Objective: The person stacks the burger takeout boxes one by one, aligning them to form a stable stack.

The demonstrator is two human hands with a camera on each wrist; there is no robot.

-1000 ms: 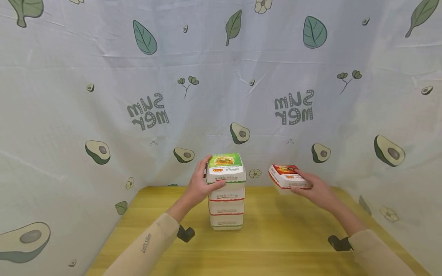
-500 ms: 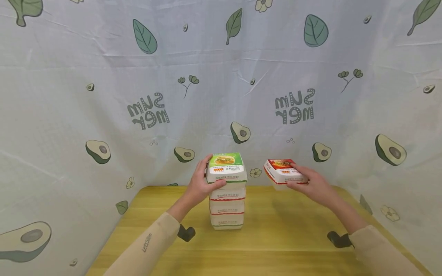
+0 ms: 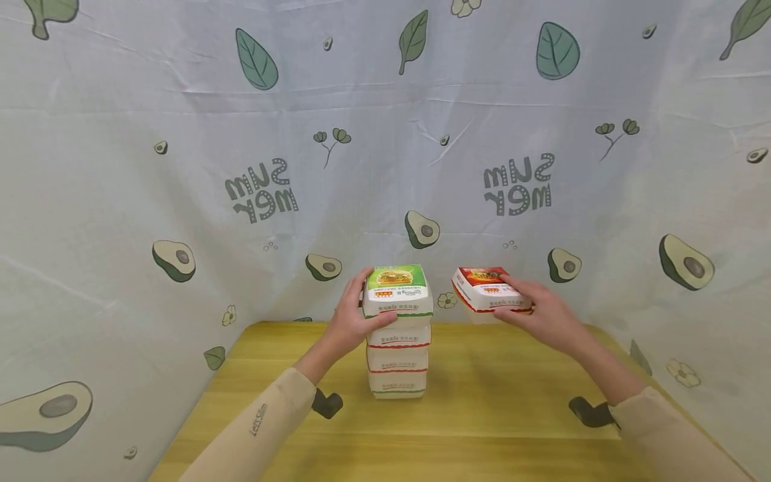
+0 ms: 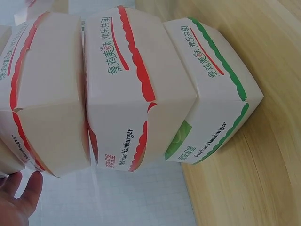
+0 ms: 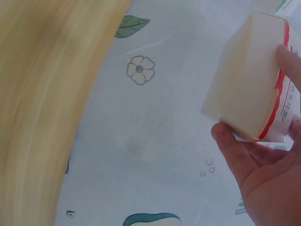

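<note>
Several white cardboard hamburger boxes stand in one column on the table. The top box (image 3: 397, 291) has a green lid with a burger picture; my left hand (image 3: 351, 318) grips its left side, thumb across the front. Below it come two red-trimmed boxes (image 3: 397, 358) and a green-trimmed box (image 4: 216, 89) at the bottom. Right of the column, up in the air, my right hand (image 3: 545, 314) holds a red-lidded hamburger box (image 3: 490, 294) by its right side, slightly tilted. The right wrist view shows its pale underside, with fingertips (image 5: 223, 134) at the lower corner.
The wooden table (image 3: 482, 402) has its back edge close to a hanging cloth (image 3: 337, 201) printed with avocados and leaves. A gap separates the held box from the column. Dark straps (image 3: 593, 413) sit at both wrists.
My right hand has lifted the red-lidded box higher and carried it left, closer to the column. My left hand stays on the top box, and the head view has shifted slightly.
</note>
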